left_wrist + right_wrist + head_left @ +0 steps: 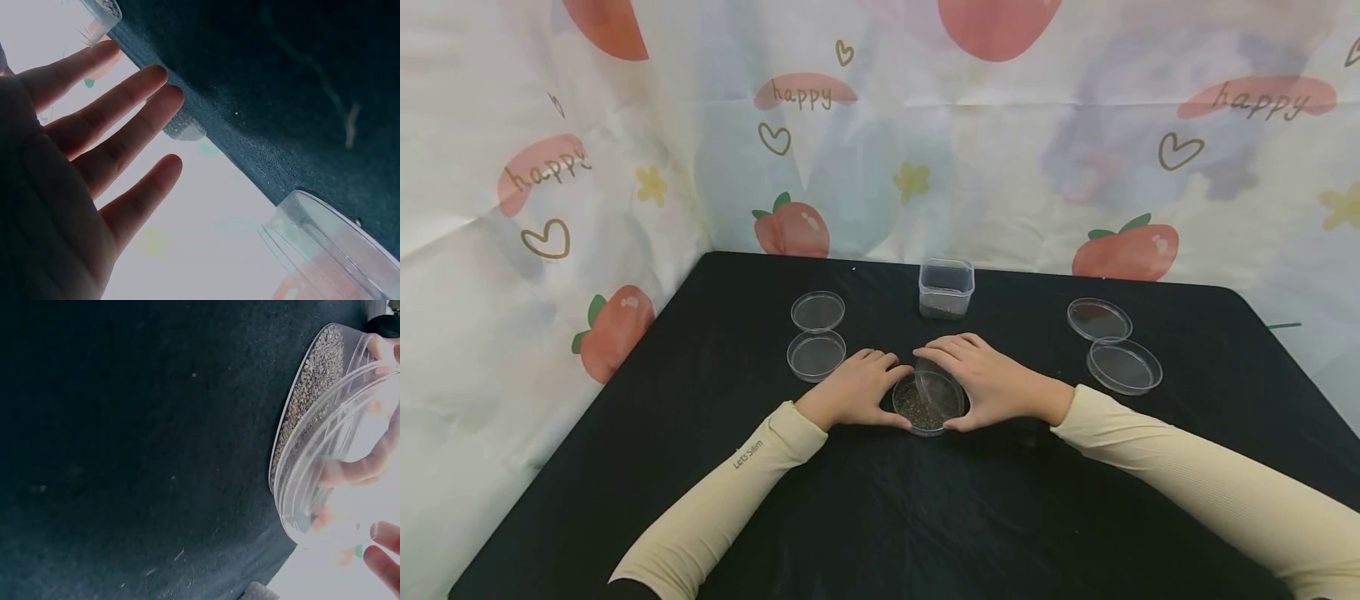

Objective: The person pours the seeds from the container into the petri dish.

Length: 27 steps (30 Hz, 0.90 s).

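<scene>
Pale fabric backdrop (1015, 167) with printed red fruit, hearts and "happy" lettering, behind a black cloth-covered surface (850, 517).

Head view: at centre, on the surface, a shallow, clear, round dish of brownish grains (927, 432); left hand (861, 390) with thumb and index finger curved about its left rim; right hand (988, 383) pinching a clear, round lid (938, 387), tilted over the right part of the dish. Beyond both hands, a clear, square-sided container (932, 300). Farther left, a pair of clear, round dish pieces (817, 312); farther right, a second, similar pair (1124, 367).

Left wrist view: four fingers (119, 97) extended and spread; dish of grains at upper left, near the topmost fingertip.

Right wrist view: lid slanting before the dish, with grains visible beyond its edge; fingertips at right, partly lost in glare.
</scene>
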### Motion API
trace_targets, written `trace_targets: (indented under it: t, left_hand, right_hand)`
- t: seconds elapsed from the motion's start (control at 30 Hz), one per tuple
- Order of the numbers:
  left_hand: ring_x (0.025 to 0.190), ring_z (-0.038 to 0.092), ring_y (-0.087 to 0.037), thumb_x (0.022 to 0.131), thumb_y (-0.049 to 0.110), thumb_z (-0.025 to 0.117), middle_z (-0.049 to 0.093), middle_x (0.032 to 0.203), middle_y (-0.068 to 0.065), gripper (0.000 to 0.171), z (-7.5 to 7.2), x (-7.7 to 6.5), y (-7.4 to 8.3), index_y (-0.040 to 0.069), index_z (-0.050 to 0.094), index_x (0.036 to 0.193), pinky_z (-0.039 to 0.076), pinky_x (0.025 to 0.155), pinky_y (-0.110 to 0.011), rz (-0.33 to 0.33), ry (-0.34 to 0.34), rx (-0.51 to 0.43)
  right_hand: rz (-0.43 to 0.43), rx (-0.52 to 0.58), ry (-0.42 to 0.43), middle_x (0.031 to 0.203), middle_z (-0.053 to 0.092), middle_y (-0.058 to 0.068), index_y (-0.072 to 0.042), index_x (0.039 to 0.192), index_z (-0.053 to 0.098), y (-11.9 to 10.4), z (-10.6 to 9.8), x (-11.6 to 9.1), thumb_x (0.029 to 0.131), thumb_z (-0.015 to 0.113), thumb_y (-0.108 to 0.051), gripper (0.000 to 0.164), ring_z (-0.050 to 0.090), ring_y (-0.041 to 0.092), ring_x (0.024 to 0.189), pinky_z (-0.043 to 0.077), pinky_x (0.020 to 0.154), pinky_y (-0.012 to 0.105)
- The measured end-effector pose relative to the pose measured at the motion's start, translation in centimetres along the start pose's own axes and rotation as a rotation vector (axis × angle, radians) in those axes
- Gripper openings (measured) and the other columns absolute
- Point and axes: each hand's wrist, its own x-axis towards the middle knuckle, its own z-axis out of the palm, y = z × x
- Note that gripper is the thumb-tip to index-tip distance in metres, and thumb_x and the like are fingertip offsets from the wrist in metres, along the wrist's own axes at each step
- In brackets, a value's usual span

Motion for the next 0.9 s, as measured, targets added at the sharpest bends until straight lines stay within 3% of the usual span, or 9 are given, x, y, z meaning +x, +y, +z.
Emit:
trace_targets:
  t: [0.53,0.9]
  left_hand:
    - [0.111,0.054,-0.02,0.074,0.076,0.054,0.057,0.119,-0.004,0.082,0.1,-0.2,-0.2,0.015,0.058,0.128,0.038,0.105,-0.037,-0.027,0.019,0.006]
    - [0.111,0.054,-0.02,0.073,0.077,0.054,0.056,0.12,-0.003,0.084,0.0,-0.2,-0.2,0.016,0.055,0.131,0.037,0.106,-0.037,-0.028,0.002,0.004]
  right_hand:
    - [-0.012,0.017,-0.064,0.132,0.05,0.007,-0.005,0.137,0.041,-0.2,1.4,1.2,0.07,0.074,-0.055,0.09,0.045,0.024,0.125,0.035,0.103,0.049]
    - [0.013,0.034,-0.102,0.129,0.051,0.006,-0.008,0.135,0.042,-0.1,1.9,1.4,0.073,0.069,-0.062,0.086,0.045,0.022,0.123,0.035,0.103,0.049]
